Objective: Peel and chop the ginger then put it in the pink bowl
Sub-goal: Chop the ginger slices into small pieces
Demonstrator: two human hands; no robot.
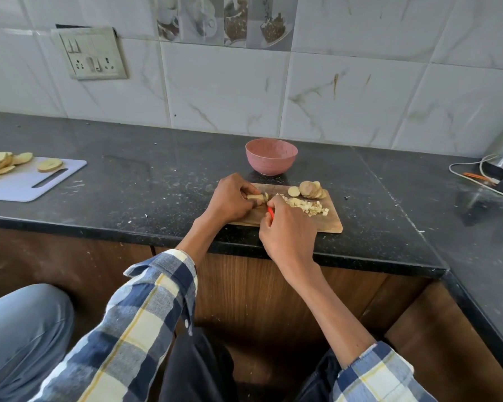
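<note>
ginger strip pinched in left hand, beside right hand

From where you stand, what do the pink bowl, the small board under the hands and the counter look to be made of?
Pink bowl: matte with faint ribbing and no glaze shine; perhaps plastic or a fibre composite, hard to tell.
Small board: wood, light brown with visible grain and rounded corners.
Counter: dark polished stone, likely granite, going by its fine pale speckles and soft reflections.
</note>
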